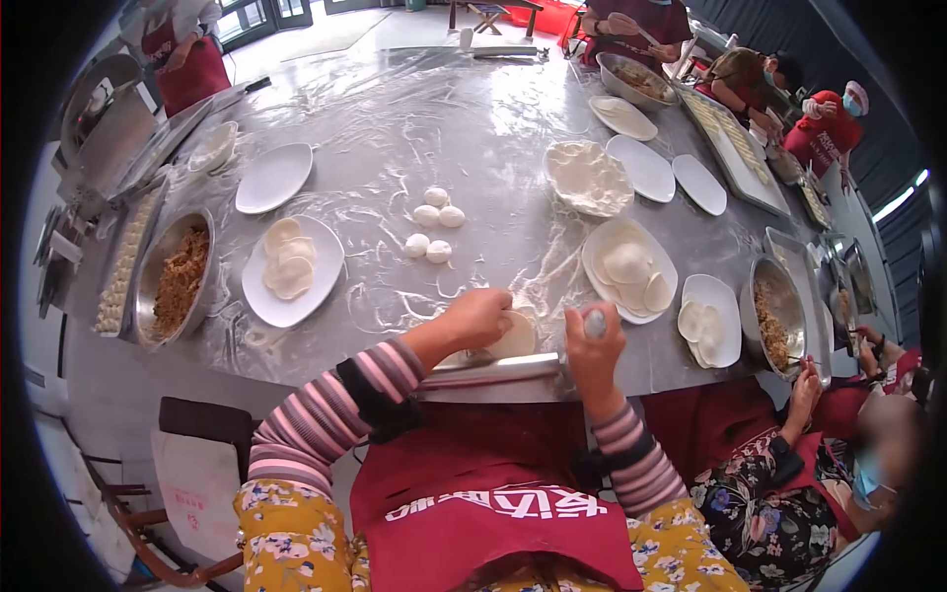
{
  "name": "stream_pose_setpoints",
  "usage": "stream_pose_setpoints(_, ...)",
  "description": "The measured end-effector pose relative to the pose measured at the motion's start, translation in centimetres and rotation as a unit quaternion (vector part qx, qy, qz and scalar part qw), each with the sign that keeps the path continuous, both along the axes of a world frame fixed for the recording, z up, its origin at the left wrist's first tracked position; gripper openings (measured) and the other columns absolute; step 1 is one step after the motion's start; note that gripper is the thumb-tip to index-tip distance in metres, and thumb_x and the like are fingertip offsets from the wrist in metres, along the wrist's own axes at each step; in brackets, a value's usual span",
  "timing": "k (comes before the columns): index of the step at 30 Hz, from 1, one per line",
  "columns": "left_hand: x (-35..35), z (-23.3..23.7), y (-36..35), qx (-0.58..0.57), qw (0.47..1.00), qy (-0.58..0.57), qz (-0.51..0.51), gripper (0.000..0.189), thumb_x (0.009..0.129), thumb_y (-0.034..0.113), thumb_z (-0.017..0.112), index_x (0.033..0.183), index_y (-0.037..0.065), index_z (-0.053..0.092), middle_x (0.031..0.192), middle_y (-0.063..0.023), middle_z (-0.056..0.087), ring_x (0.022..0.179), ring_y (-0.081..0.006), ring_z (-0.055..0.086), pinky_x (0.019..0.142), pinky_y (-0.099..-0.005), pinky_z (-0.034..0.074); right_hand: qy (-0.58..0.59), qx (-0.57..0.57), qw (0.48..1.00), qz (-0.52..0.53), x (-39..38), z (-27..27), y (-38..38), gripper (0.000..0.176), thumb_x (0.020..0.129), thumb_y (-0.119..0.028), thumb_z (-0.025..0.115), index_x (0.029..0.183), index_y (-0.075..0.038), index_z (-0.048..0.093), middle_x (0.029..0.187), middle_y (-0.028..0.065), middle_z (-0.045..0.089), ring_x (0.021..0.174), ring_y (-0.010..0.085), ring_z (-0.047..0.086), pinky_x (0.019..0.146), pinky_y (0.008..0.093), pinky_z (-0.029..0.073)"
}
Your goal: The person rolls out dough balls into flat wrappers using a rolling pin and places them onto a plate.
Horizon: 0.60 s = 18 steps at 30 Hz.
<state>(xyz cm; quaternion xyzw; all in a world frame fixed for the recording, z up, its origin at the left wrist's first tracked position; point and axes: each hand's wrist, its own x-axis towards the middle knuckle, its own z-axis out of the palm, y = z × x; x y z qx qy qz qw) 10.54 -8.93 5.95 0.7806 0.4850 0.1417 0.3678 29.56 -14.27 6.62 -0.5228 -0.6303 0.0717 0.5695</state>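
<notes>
My left hand [480,318] is closed, pinching the far left edge of a thin round dough wrapper [516,337] on the floured table near its front edge. To the right, my right hand [594,353] wraps round what looks like a rolling pin [595,323], its grey rounded end showing above the fist. A shiny metal cylinder [493,371] lies along the table edge below the wrapper; whether it joins what I hold is hidden. Several white dough balls [430,217] sit beyond my left hand. Rolled wrappers [629,266] lie on a plate at the right.
Left stand a plate of wrappers [291,259] and a bowl of filling [178,276]. Right are a flour bowl [589,180], a small wrapper plate [701,321] and another filling bowl [777,326]. A co-worker [779,483] sits close at my right; other people stand round the table.
</notes>
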Motion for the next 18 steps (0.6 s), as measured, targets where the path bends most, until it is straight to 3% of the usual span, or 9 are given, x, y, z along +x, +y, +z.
stream_pose_setpoints(1, -0.2, 0.0, -0.1, -0.009, 1.0, -0.011, 0.021, 0.017, 0.077, 0.012, 0.058, 0.086, -0.002, 0.059, 0.082, -0.0223, 0.061, 0.082, -0.0366, 0.06, 0.072, -0.0406, 0.046, 0.014, -0.018, 1.0, -0.004, 0.2, -0.2, -1.1, 0.019, 0.075, -0.004, 0.068, 0.078, -0.004, 0.049, 0.061, 0.0077, 0.048, 0.052, 0.0186, 0.052, 0.049, 0.032, 0.041)
stream_pose_setpoints(2, -0.6, -0.2, -0.2, -0.009, 1.0, -0.011, 0.024, 0.017, 0.077, 0.012, 0.058, 0.086, -0.002, 0.059, 0.082, -0.0223, 0.061, 0.082, -0.0366, 0.06, 0.072, -0.0406, 0.046, 0.014, -0.018, 1.0, -0.001, 0.3, -0.4, -1.3, 0.019, 0.075, -0.004, 0.068, 0.078, -0.004, 0.049, 0.061, 0.0077, 0.048, 0.052, 0.0186, 0.052, 0.049, 0.032, 0.041)
stream_pose_setpoints(4, -1.3, -0.5, -0.8, -0.046, 0.997, -0.06, -0.001, 0.017, 0.078, 0.012, 0.057, 0.086, -0.002, 0.059, 0.081, -0.0219, 0.061, 0.081, -0.0357, 0.06, 0.071, -0.0399, 0.046, 0.013, -0.032, 0.999, -0.002, 0.6, -0.9, -1.9, 0.022, 0.073, -0.004, 0.07, 0.079, -0.004, 0.049, 0.064, 0.0149, 0.052, 0.052, 0.0316, 0.051, 0.05, 0.0368, 0.041)
stream_pose_setpoints(8, -0.5, 0.7, -1.4, -0.006, 0.999, -0.031, -0.026, 0.018, 0.078, 0.012, 0.058, 0.088, -0.002, 0.059, 0.08, -0.0217, 0.062, 0.078, -0.0346, 0.06, 0.071, -0.0394, 0.046, -0.001, 0.019, 1.0, -0.016, -1.4, -0.5, 4.1, 0.021, 0.073, -0.003, 0.07, 0.079, -0.004, 0.049, 0.064, 0.0147, 0.052, 0.053, 0.0317, 0.051, 0.05, 0.0366, 0.041)
stream_pose_setpoints(10, 0.0, 1.2, -1.1, -0.004, 0.998, -0.035, 0.047, 0.017, 0.078, 0.011, 0.059, 0.09, -0.001, 0.061, 0.082, -0.0218, 0.062, 0.078, -0.0346, 0.061, 0.072, -0.0391, 0.046, 0.032, -0.014, 0.999, 0.037, -2.1, -0.3, 5.9, 0.021, 0.074, -0.003, 0.07, 0.08, -0.005, 0.05, 0.063, 0.0143, 0.052, 0.054, 0.0319, 0.051, 0.051, 0.0365, 0.042)
stream_pose_setpoints(16, -0.7, -0.4, -0.2, -0.02, 0.999, -0.039, 0.027, 0.016, 0.079, 0.008, 0.057, 0.091, 0.0, 0.062, 0.085, -0.0196, 0.064, 0.081, -0.0323, 0.062, 0.074, -0.0372, 0.047, -0.072, 0.019, 0.997, -0.026, 0.4, -1.2, -0.1, 0.021, 0.074, -0.004, 0.07, 0.081, -0.004, 0.05, 0.064, 0.0145, 0.052, 0.054, 0.0322, 0.051, 0.051, 0.0371, 0.042)
stream_pose_setpoints(17, -1.2, -0.4, -0.3, -0.03, 0.998, -0.051, 0.004, 0.016, 0.079, 0.008, 0.057, 0.092, 0.0, 0.062, 0.085, -0.0192, 0.064, 0.08, -0.0317, 0.062, 0.073, -0.037, 0.047, -0.075, 0.018, 0.997, -0.024, 0.5, -1.3, -0.6, 0.021, 0.074, -0.004, 0.07, 0.081, -0.004, 0.05, 0.064, 0.0145, 0.052, 0.054, 0.0322, 0.051, 0.051, 0.0371, 0.042)
stream_pose_setpoints(18, -1.5, -0.2, -0.5, -0.04, 0.997, -0.062, -0.019, 0.016, 0.079, 0.007, 0.057, 0.092, 0.0, 0.062, 0.085, -0.0187, 0.065, 0.079, -0.031, 0.062, 0.073, -0.0367, 0.047, 0.005, -0.032, 0.999, -0.011, 0.5, -1.3, -1.1, 0.021, 0.074, -0.004, 0.07, 0.082, -0.004, 0.05, 0.064, 0.0147, 0.052, 0.054, 0.0326, 0.051, 0.051, 0.0378, 0.042)
